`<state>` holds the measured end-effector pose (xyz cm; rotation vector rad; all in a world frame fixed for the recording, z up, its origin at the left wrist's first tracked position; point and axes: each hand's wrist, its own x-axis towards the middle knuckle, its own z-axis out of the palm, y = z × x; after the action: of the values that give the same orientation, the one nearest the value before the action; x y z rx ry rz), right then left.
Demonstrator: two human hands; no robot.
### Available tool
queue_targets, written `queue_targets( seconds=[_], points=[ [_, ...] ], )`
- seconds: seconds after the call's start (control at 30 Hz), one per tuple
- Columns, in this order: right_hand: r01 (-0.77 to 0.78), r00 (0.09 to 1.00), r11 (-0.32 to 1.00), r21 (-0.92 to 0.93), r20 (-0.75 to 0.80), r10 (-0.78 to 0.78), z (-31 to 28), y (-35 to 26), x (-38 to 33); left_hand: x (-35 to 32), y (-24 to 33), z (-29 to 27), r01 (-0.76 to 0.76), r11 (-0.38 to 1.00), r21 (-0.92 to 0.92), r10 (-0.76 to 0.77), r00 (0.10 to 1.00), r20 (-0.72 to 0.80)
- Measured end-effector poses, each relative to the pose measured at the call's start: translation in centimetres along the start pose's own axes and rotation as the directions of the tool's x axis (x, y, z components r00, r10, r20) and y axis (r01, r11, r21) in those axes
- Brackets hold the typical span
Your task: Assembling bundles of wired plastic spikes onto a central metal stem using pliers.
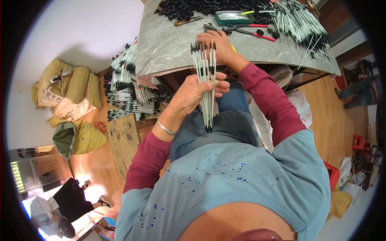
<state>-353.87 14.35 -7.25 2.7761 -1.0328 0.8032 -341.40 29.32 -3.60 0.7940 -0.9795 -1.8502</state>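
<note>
Your light blue top (225, 172), dotted with blue and silvery studs, fills the foreground, with maroon sleeves reaching forward on both sides. Beyond it, your left hand (197, 90) holds a bundle of slim white rods (207, 108) upright above your lap; its grip is clamped on them, thumb across the front. The rods fan out toward their dark upper ends, which stand at uneven heights, and draw together at black lower tips over your jeans (235, 102).

Your right hand (219, 43) is by the near edge of the grey bench (169, 48), partly behind the tops of the rods. Its fingers are bent, but you can't tell from this view whether its grip is apart or together, or touching anything.

Just past that hand lie pliers with red handles (257, 34), and behind them a green tray (219, 21) containing thin silvery pieces. A heap of small black parts (181, 10) spreads along the far side; a large pile of white rods (297, 22) lies to the right. Left of the bench, more banded rods (124, 78) are stacked, with tan sacks (76, 86) beyond.
</note>
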Motion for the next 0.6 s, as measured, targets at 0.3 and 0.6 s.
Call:
queue_targets(
  seconds=[0.3, 0.6],
  points=[
    [-0.121, 0.951, 0.819, 0.562, -0.171, 0.258, -4.5, 1.9, -4.8, -0.2, -2.4, 1.5, 0.068, 0.983, 0.168, -0.062, 0.997, -0.038],
    [-0.275, 0.955, 0.577, 0.769, 0.152, 0.253, -12.2, -3.8, -10.1, 3.3, -5.3, 4.7, 0.157, 0.976, 0.153, -0.183, 0.967, 0.175]
  ],
)
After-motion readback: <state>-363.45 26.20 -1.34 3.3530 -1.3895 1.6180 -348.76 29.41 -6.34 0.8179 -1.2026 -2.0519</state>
